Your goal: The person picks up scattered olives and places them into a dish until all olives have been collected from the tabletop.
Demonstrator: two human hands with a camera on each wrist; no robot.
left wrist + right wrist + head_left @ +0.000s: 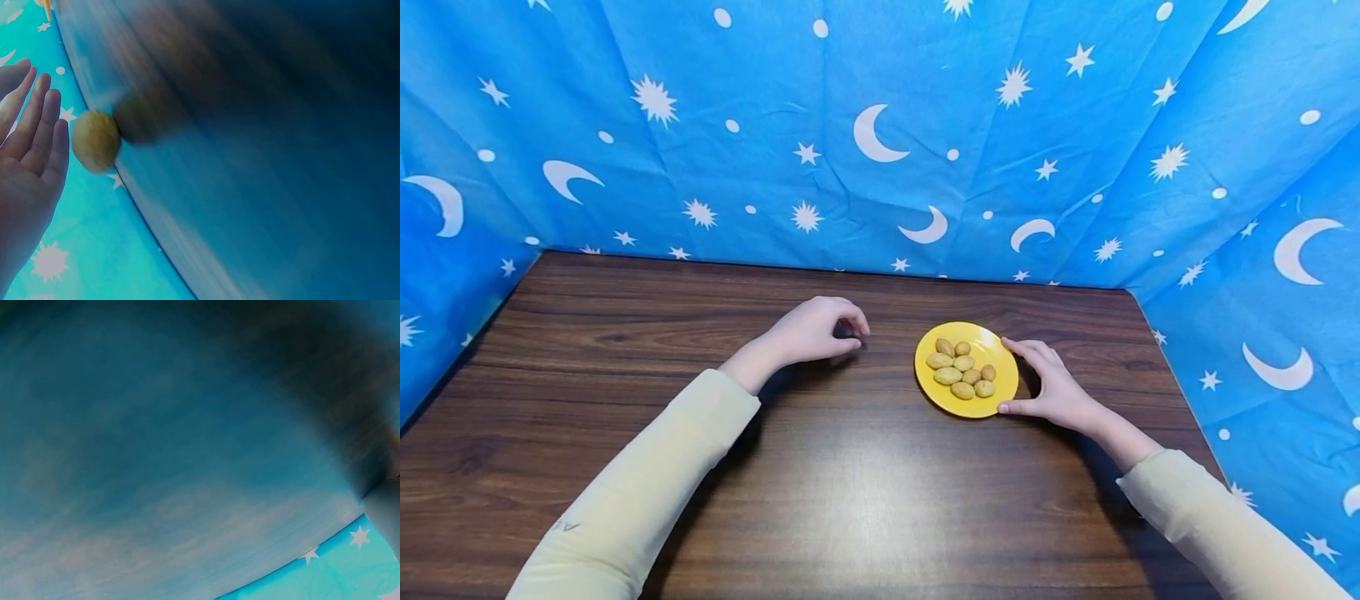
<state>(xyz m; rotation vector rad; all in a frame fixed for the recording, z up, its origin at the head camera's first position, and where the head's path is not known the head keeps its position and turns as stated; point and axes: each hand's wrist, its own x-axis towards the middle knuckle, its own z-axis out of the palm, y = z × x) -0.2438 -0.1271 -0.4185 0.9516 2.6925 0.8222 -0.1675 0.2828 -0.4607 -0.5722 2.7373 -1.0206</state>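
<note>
In the head view, a round yellow plate [973,332] lies on the dark wooden table [805,508]. It bears several small tan oval things [947,377] that look like small potatoes. My right hand [1051,385] holds the plate's right rim, thumb at the near side and a finger at the far side. Left of the plate, my left hand [808,333] hovers with loosely curved fingers, nothing visible between them. Beside its fingers [39,131] in the left wrist view is a single tan roundish piece [95,142], apart from them; the head view does not show it.
A blue cloth [760,183] with white moons and stars stands behind the table and at both sides. The right wrist view shows mostly blurred tabletop [156,456], with part of the hand at its right edge.
</note>
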